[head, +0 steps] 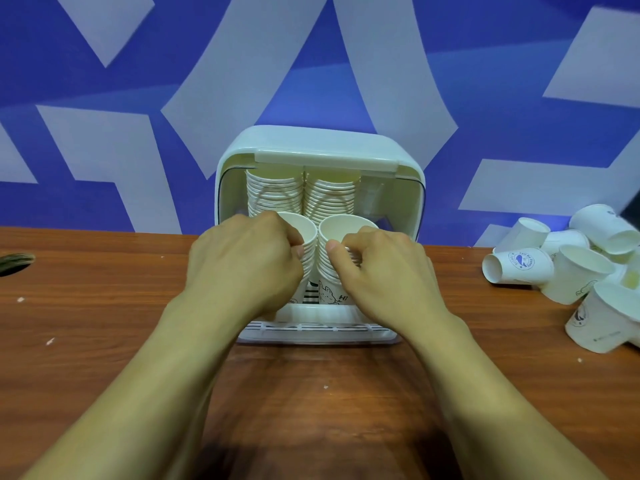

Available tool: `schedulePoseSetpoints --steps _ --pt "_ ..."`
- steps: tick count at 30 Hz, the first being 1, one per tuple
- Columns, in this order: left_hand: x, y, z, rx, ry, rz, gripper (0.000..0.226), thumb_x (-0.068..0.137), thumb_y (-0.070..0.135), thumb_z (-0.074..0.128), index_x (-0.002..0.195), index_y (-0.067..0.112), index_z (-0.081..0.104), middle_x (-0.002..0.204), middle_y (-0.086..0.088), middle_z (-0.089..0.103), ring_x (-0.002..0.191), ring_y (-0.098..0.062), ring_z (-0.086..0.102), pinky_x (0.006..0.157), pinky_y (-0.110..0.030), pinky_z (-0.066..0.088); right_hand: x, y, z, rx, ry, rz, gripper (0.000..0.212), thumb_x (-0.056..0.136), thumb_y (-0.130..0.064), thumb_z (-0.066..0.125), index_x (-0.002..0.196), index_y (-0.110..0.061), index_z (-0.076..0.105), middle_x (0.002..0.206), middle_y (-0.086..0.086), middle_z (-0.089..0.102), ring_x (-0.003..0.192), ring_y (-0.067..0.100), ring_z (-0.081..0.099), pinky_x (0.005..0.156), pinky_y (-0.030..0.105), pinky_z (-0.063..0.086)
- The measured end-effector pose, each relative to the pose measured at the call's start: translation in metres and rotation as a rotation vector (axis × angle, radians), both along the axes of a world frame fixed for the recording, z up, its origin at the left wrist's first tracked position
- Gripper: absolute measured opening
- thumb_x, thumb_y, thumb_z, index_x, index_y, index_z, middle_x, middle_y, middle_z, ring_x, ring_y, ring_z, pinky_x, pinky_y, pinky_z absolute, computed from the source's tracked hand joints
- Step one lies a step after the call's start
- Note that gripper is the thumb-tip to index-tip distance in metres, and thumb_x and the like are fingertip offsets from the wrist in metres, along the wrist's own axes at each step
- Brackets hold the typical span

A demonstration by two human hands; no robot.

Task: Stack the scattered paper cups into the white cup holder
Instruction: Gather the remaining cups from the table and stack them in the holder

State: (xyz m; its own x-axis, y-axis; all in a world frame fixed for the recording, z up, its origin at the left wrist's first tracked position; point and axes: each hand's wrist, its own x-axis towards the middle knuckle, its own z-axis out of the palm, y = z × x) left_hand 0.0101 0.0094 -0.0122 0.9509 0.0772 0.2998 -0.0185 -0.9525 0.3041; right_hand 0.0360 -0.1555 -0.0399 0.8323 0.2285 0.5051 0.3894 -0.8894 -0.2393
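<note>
The white cup holder stands at the table's middle, its lid raised. Two tall stacks of paper cups fill its back row. In the front row stand two more stacks. My left hand is wrapped around the left front stack. My right hand grips the right front stack. Printed cups show at the bottom of both front stacks. A heap of scattered paper cups lies on the table at the right.
The wooden table runs to a blue and white patterned wall right behind the holder. A dark round hole is at the table's left edge. Small white specks dot the wood.
</note>
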Motion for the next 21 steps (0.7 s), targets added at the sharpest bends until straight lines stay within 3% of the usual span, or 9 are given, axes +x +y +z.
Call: schedulePoseSetpoints --steps 5,11,17,21 --pt "-0.005 -0.001 0.002 0.129 -0.057 0.047 0.015 0.091 0.034 0.054 0.098 0.032 0.067 0.09 -0.005 0.065 0.081 -0.031 0.051 0.064 -0.032 0.035 0.004 0.001 -0.007 0.041 -0.037 0.081 0.045 0.095 -0.053 0.035 0.063 -0.023 0.045 0.069 -0.002 0.049 0.069 0.025 0.053 0.061 0.039 0.043" --pt "-0.011 -0.002 0.009 0.201 -0.033 0.065 0.012 0.089 0.025 0.053 0.095 0.024 0.063 0.087 -0.004 0.06 0.077 -0.03 0.044 0.062 -0.032 0.032 0.004 0.002 -0.008 0.094 -0.058 0.093 0.043 0.093 -0.054 0.042 0.075 -0.021 0.064 0.077 -0.004 0.057 0.074 0.024 0.057 0.063 0.039 0.046" --pt "-0.014 -0.003 0.013 0.281 0.004 0.075 0.013 0.087 0.02 0.049 0.094 0.021 0.06 0.078 0.002 0.043 0.08 -0.027 0.038 0.066 -0.034 0.027 0.004 0.005 -0.01 0.142 -0.061 0.115 0.039 0.094 -0.052 0.046 0.076 -0.022 0.063 0.076 -0.005 0.057 0.073 0.023 0.058 0.062 0.041 0.048" --pt "-0.015 -0.005 0.012 0.26 -0.004 0.064 0.018 0.088 0.03 0.048 0.097 0.022 0.061 0.087 0.001 0.05 0.082 -0.025 0.04 0.068 -0.033 0.028 0.003 0.005 -0.009 0.188 -0.08 0.089 0.03 0.091 -0.053 0.055 0.08 -0.026 0.064 0.078 -0.01 0.056 0.076 0.017 0.058 0.065 0.038 0.048"
